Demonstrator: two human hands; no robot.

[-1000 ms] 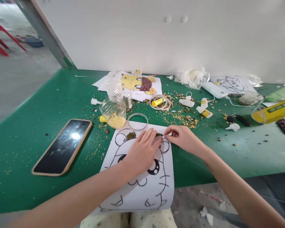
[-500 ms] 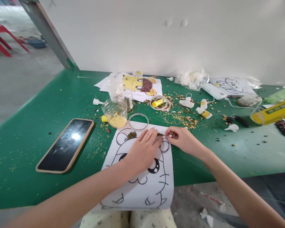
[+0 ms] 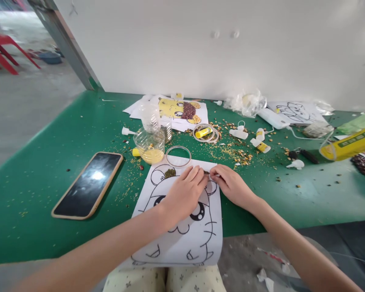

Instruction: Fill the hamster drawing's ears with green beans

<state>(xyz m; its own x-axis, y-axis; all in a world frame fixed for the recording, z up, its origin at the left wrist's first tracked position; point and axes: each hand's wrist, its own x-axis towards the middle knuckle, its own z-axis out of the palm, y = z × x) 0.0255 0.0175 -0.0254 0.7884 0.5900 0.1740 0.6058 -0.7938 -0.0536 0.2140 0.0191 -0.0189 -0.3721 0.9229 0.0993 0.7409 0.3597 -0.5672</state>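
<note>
A sheet with a cartoon animal drawing [image 3: 188, 239] lies on the green table and overhangs its front edge. Small green beans [image 3: 170, 173] fill part of the drawing's left ear. My left hand [image 3: 187, 192] rests flat across the top of the sheet, fingers stretched toward the right ear and covering part of the forehead and an eye. My right hand [image 3: 228, 180] is beside those fingertips at the right ear, thumb and forefinger pinched together. Whatever is in the pinch is too small to name. Some dark green grains show between the two hands.
A phone [image 3: 88, 186] lies at left. Behind the sheet are a clear plastic cup [image 3: 149, 148] with yellow grain, a tape ring [image 3: 178, 156] and scattered seeds. Glue bottles [image 3: 260, 145], a yellow tube-shaped pack [image 3: 349, 144] and a partly seeded picture [image 3: 179, 110] lie further off.
My right hand has shifted slightly, its pinched fingers closer to the left fingertips. My left hand stays flat on the sheet. The view has moved a little.
</note>
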